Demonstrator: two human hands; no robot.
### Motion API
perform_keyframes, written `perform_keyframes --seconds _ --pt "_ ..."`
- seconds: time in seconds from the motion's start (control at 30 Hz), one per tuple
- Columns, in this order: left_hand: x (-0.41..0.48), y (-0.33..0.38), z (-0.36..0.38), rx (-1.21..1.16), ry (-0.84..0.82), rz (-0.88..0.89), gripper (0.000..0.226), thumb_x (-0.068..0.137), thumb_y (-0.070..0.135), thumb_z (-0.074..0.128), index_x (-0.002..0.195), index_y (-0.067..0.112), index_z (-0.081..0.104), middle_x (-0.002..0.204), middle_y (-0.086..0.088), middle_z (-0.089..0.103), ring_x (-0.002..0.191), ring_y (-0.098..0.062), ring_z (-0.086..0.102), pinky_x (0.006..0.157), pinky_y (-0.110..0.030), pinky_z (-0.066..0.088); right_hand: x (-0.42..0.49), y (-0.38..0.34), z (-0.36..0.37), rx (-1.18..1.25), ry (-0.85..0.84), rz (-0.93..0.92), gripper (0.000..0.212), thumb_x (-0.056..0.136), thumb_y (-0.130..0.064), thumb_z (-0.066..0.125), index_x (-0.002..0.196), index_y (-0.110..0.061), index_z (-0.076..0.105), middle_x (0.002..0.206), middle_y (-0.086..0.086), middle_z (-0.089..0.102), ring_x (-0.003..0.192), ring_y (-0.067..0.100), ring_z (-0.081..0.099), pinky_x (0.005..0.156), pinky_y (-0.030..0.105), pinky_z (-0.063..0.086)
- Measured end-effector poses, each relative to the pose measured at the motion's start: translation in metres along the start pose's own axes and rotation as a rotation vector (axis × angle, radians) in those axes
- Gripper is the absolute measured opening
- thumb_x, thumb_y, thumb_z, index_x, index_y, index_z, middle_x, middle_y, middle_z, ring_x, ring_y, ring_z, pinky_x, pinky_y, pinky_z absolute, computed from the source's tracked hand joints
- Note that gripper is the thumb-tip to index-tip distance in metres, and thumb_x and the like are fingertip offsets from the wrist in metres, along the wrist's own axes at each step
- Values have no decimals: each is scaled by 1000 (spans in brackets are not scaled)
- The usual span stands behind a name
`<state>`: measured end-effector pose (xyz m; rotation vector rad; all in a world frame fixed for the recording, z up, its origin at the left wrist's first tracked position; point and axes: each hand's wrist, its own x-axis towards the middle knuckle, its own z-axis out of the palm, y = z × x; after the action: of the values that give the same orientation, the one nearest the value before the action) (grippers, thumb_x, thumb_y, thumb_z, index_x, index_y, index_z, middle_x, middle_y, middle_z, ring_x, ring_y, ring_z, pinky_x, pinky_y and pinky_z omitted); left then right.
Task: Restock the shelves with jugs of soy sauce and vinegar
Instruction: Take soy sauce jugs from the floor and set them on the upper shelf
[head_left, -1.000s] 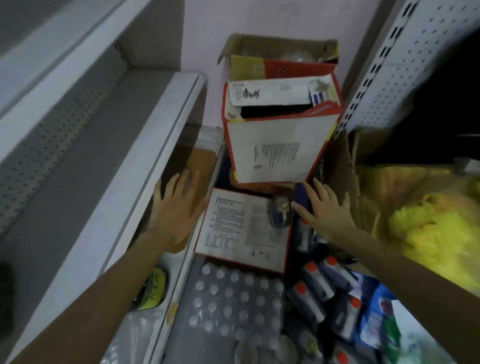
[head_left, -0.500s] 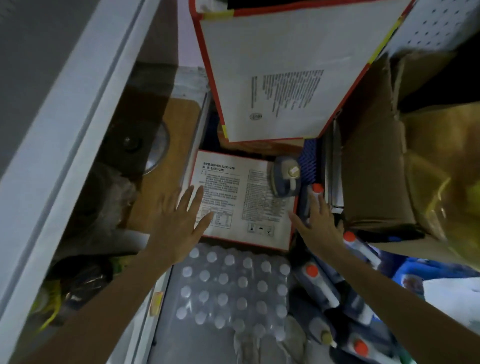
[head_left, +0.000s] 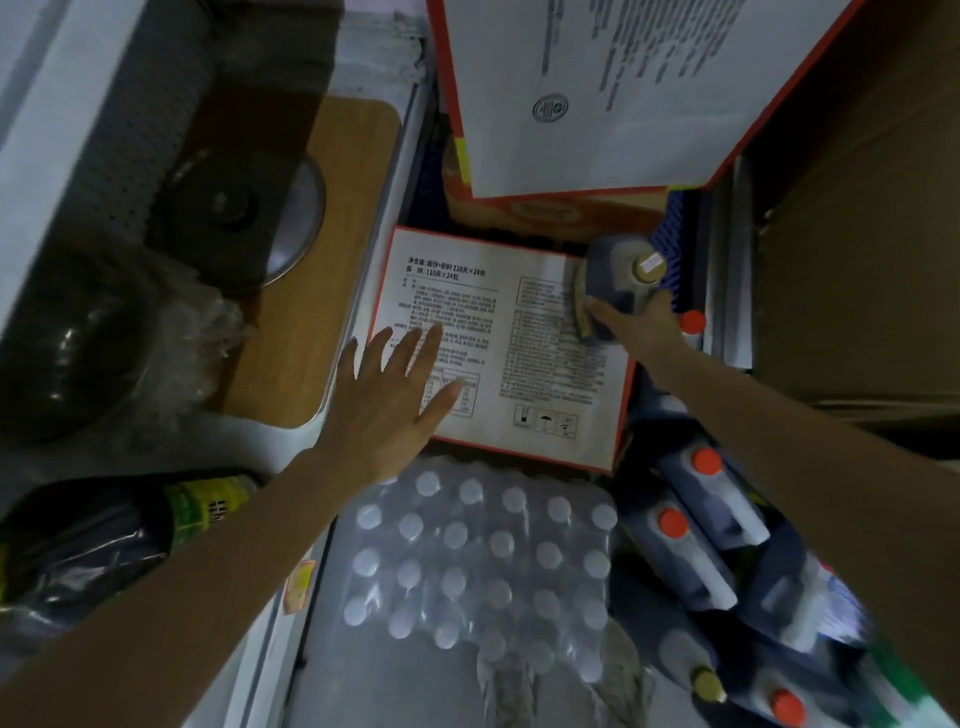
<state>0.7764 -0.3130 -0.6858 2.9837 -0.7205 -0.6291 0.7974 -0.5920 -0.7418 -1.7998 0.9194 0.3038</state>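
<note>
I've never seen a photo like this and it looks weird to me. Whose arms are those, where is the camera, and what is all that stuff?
There is no machine here. A person wears a camera on their head, so you look down just as they do, and the two arms are theirs. Below lies a flat white cardboard carton with red edges and printed writing. The left hand is spread open over it; I cannot tell whether it touches. The right hand has its thumb and fingers round a dark plastic jug with a yellowish cap, at the carton's far right corner. Nearer you is a plastic-wrapped pack of white-capped bottles, and to its right lie more dark jugs with orange caps.
</note>
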Motion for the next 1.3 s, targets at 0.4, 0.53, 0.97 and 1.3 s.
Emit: perform_keyframes --seconds 0.4,0.53,0.97,1.3 --pt "-15 -7 13 64 -55 10 75 97 58 8 140 10 46 130 -15 59 119 -41 56 96 -63 38 4 8 -12 -29 -93 40 45 92 -14 63 133 -3 49 137 12 51 128 31 46 99 35 40" --pt "-22 2 13 42 -43 15 76 98 56 7 137 8 50 127 -16 62 115 -41 58 94 -63 39 -21 40 -17 -132 -88 22 14 89 -17 67 100 -9 64 111 14 62 114 32 55 96 43 45" --pt "-33 25 30 -18 -10 27 70 89 53 34 141 7 44 133 -17 57 121 -41 54 98 -61 38 -61 84 -5 131 -161 140 14 85 -8 69 93 -4 59 91 10 59 89 20 58 85 37 49" --pt "-63 11 35 -10 -3 16 91 81 38 71 151 10 20 151 -14 36 138 -38 34 109 -52 30 -82 58 -2 90 -334 71 17 87 -20 69 98 -8 64 97 6 64 95 18 56 79 28 46"
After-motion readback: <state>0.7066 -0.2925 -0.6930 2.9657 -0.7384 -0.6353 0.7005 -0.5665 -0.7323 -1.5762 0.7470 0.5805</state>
